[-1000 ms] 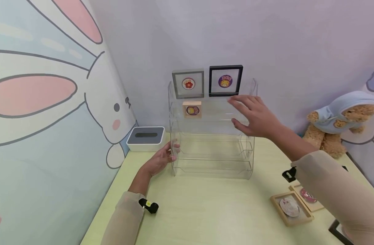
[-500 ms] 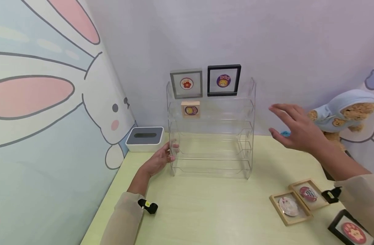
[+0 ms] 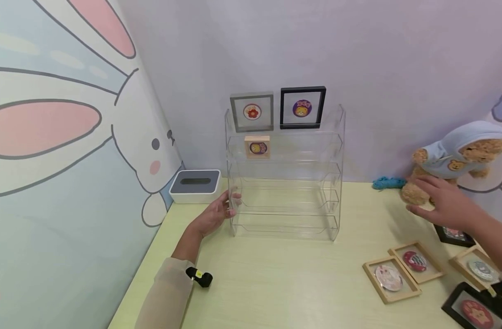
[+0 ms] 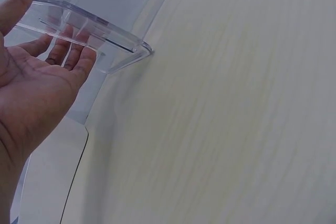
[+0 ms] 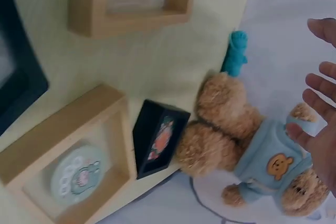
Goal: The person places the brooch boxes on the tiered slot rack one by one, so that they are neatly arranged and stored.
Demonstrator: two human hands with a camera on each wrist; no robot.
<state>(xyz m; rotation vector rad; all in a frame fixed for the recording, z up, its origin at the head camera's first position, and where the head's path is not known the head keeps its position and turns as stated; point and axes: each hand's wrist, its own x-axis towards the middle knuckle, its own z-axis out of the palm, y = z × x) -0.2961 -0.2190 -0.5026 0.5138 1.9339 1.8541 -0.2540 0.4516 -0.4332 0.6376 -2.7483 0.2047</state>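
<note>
A clear acrylic tiered display rack (image 3: pixel 288 222) stands on the table. My left hand (image 3: pixel 213 214) grips its left side panel, thumb and fingers on either side of the clear plastic (image 4: pixel 100 27). On the top tier lean a grey picture frame (image 3: pixel 252 112) with a flower badge and a black frame (image 3: pixel 302 108) with a bear badge. A small wooden frame (image 3: pixel 258 147) sits one tier down at the left. My right hand (image 3: pixel 448 204) is in the air before the teddy bear (image 3: pixel 452 157), fingers spread, holding nothing. Below it lies a small black frame (image 5: pixel 160 139).
Two wooden badge frames lie side by side at right, one with a pale badge (image 3: pixel 388 278). Nearer the right edge are another wooden frame (image 5: pixel 79 174) and a larger black frame (image 3: pixel 476 313). A blue bundle (image 3: pixel 388 183) and a tissue box (image 3: pixel 196 186) stand by the wall.
My right hand has moved away from the rack's upper right, rightward and down, to over the small frames by the teddy bear. The left hand stays at the rack's side.
</note>
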